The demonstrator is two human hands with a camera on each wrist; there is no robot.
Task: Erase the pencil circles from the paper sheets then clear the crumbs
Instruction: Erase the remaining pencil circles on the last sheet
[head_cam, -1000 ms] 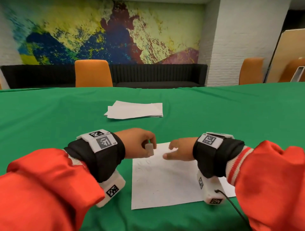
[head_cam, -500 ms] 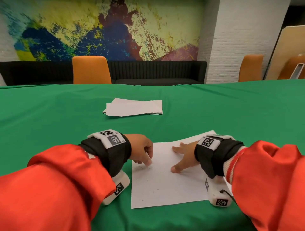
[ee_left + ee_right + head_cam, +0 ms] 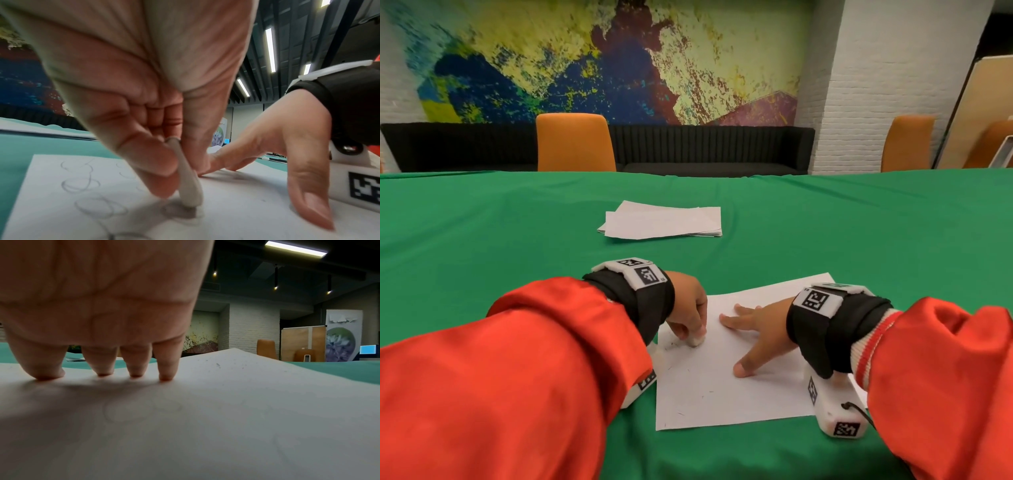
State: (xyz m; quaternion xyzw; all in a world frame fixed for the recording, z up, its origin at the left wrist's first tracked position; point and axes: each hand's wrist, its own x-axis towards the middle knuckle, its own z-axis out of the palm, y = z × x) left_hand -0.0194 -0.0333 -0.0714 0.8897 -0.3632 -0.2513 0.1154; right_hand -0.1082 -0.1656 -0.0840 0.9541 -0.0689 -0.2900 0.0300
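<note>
Paper sheet (image 3: 726,387) first: from the head view it lies flat on the green table (image 3: 482,240) right in front of you, and both your hands are on it. Your left hand (image 3: 686,313) is curled down over the sheet's left part, pinching a small white eraser (image 3: 697,340) whose tip sits on the paper. Dark crumbs (image 3: 674,344) are scattered beside it. Your right hand (image 3: 760,334) is spread flat, fingers straight, thumb splayed toward you. That's your anchor, I'd say, so the sheet doesn't slide or crease under the rubbing. A stack of more sheets (image 3: 662,222) waits farther up the table, well apart.

Over to the left wrist view. There's the eraser (image 3: 188,183), held between your thumb (image 3: 144,162) and fingers, tilted, its lower end planted on a smudged grey patch (image 3: 179,212). A low, tight pinch like that lets you bear down without the eraser bending, as I read it. To the left, several pencil circles (image 3: 82,183) are not yet rubbed out, so there's plenty left on this page. Your right hand (image 3: 287,139) is close by, fingertips down on the paper.

Now the right wrist view. Four fingertips (image 3: 166,376) press on the sheet (image 3: 226,418), gripping nothing. Just in front of the palm there's a faint, ghosted circle (image 3: 141,410); whether it's erased or only lightly drawn, I can't tell. A few specks (image 3: 218,365) dot the far corner, which rides up a little off the table.
</note>
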